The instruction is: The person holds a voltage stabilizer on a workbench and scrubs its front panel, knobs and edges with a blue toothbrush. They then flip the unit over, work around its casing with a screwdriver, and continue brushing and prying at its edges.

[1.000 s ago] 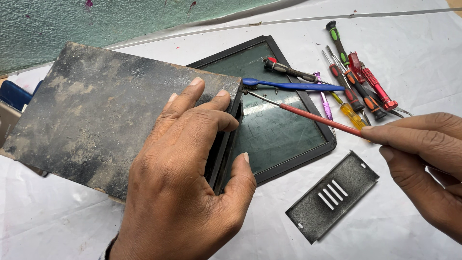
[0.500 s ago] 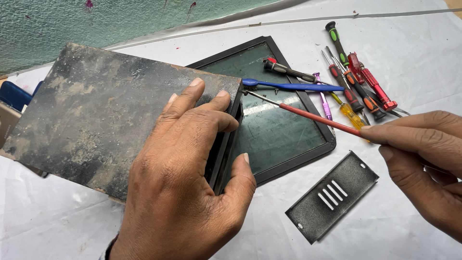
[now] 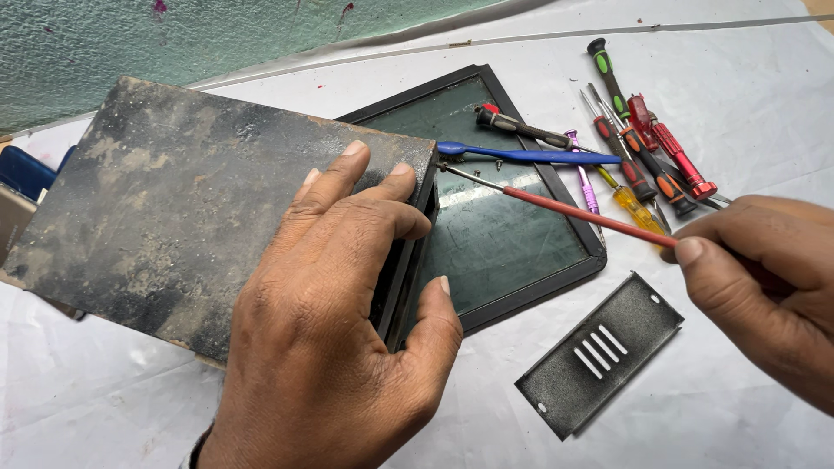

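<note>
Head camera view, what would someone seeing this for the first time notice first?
The left hand fills the lower middle, gripping the right edge of a grimy dark metal box. From the right, the right hand points a red-shafted screwdriver at the box's upper corner. Behind lies a green glass panel, with loose screwdrivers at upper right.

Dark greenish rectangular screen panel, black-framed, mid-table
</note>
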Available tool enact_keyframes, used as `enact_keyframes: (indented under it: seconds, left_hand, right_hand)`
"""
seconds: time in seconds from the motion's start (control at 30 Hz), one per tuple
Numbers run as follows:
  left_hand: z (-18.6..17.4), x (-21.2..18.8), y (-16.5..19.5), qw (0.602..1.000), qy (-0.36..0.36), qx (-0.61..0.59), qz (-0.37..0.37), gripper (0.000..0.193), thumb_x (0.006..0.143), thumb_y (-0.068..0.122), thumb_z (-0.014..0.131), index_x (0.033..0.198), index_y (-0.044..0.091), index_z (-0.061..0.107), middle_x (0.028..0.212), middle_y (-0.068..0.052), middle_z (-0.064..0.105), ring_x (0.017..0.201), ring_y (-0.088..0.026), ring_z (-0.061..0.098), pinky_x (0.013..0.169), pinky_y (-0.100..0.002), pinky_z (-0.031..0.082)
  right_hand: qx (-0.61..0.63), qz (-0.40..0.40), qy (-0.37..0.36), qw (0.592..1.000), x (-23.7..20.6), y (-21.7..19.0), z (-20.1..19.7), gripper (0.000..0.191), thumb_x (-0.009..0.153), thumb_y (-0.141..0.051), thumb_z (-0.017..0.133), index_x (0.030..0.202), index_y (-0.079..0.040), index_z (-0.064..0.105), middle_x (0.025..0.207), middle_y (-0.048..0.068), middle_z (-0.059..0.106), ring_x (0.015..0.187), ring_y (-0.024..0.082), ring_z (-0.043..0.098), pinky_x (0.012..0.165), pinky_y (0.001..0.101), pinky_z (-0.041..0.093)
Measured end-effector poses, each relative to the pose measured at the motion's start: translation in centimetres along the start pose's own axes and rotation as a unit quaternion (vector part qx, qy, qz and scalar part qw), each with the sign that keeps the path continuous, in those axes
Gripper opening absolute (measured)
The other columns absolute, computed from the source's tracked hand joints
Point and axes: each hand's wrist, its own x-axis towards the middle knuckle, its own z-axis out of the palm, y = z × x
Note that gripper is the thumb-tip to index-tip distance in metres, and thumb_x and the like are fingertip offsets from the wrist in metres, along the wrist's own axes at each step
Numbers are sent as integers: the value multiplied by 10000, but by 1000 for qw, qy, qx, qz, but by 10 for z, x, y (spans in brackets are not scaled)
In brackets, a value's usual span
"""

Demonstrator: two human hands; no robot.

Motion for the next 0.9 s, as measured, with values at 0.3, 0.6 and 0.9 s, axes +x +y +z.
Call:
enact_keyframes:
  seconds: [0.3, 0.6, 0.9]
  left_hand:
    - [1, -1, -1, 1000, 11, 4, 10, 286, 717, 102, 739, 972, 16, 644, 1255, -273, 681, 1356, -479, 529, 1159, -592, 362]
    - [0, -1, 0, 1000, 2, 11, 12, 302, 716, 117, 749, 984, 18, 649, 1239, -271, 689, 1370, -483, 519, 1172, -594, 349]
    - [1, -2, 0, 1000, 18, 2, 8, 267, 728, 95, 729, 977, 22, 665, 1235, -258, 693, 1367, -461, 526, 1169, -602, 342]
  right_hand:
    - [-15, -88, 88, 992, -12, 7, 7, 230, 893, -105, 726, 1112, -35, 733, 807, 108, 651, 643, 203, 584, 578, 329, 456]
    - [-86, -211, 140, 963, -14, -13, 3, 268, 872, 7, 754, 1132, 40, 695, 855, 196, 684, 722, 269, 673, 634, 374, 529]
    - [125, -64, 84, 987, 1, -32, 15, 136, 1028, -120, 609, 1064, 7, 644, 812, 39, 564, 649, 107, 530, 543, 292, 436]
